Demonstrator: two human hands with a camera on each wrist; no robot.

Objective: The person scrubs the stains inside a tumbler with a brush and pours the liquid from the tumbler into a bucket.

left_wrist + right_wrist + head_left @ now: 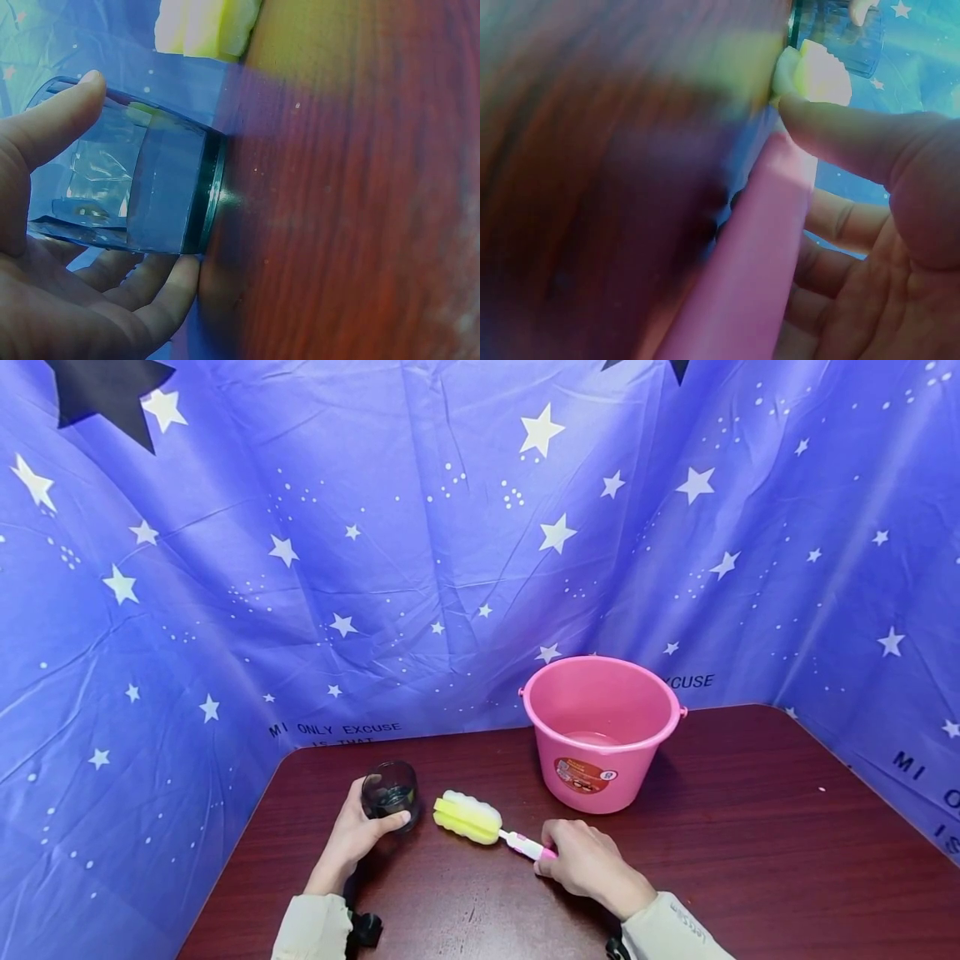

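Observation:
My left hand (358,835) grips a dark, see-through glass tumbler (392,787), thumb on one side and fingers on the other. In the left wrist view the base of the tumbler (202,195) is at the tabletop; whether it touches is hard to tell. My right hand (588,862) holds a sponge bottle brush by its pink and white handle (525,845). Its yellow and white sponge head (468,817) points left toward the tumbler, with a gap between them. In the right wrist view the pink handle (750,247) runs between thumb and curled fingers.
A pink bucket (596,768) with an orange label stands upright at the back of the dark red wooden table (765,827), beyond my right hand. Blue cloth (420,568) with white stars hangs behind and along both sides of the table.

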